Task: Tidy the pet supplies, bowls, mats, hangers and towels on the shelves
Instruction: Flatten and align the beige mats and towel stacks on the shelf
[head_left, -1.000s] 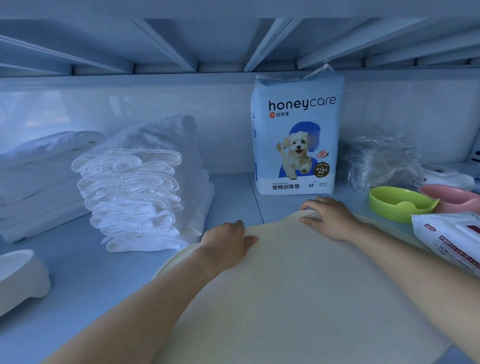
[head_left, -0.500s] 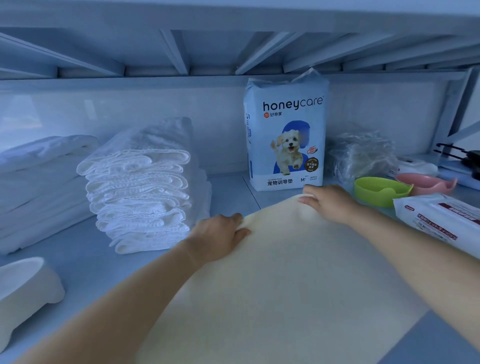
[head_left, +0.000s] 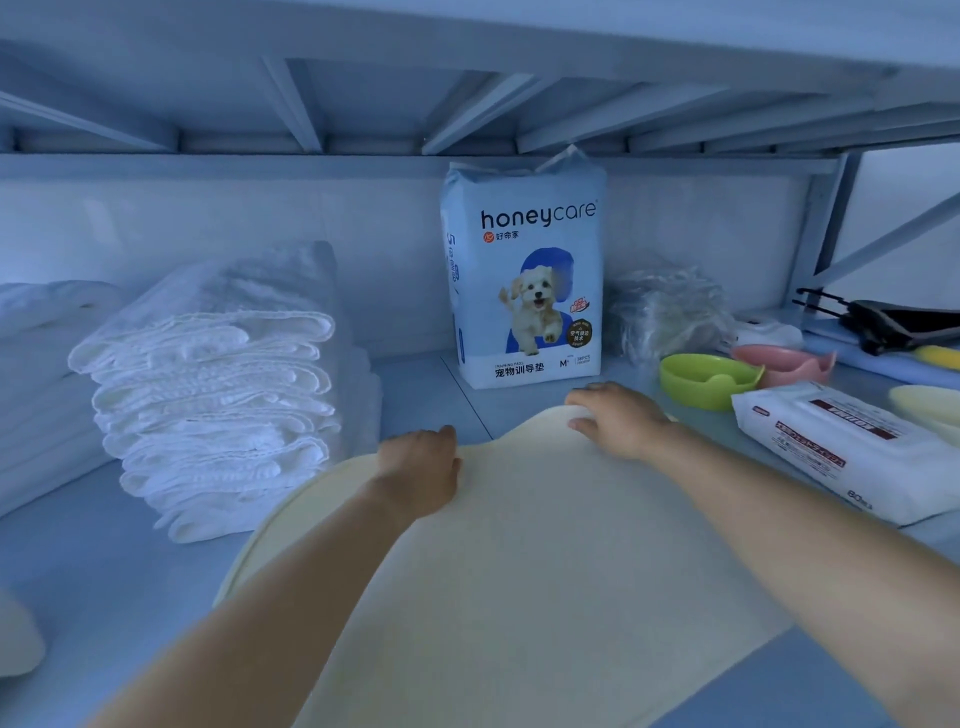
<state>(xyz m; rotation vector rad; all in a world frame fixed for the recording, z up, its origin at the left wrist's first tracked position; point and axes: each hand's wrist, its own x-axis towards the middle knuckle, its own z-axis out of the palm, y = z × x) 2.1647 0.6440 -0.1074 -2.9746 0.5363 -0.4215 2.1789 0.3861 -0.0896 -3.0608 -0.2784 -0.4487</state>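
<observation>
A large cream mat (head_left: 524, 571) lies on the shelf in front of me, its far edge a little short of the honeycare training pad pack (head_left: 524, 275). My left hand (head_left: 418, 467) grips the mat's far edge on the left, fingers curled over it. My right hand (head_left: 618, 421) grips the far edge on the right, where the mat bulges up a little. A stack of folded white towels (head_left: 218, 395) stands to the left of the mat.
More folded white towels (head_left: 36, 384) lie at far left, a white bowl (head_left: 15, 639) at the near left. On the right are a green bowl (head_left: 709, 379), a pink bowl (head_left: 784, 361), a wipes pack (head_left: 852, 447), a clear plastic bundle (head_left: 670, 306) and black hangers (head_left: 893, 322).
Both hands have stayed on the mat's far edge. The mat sits slightly further from the pad pack, and the view has shifted so more of the right side shows.
</observation>
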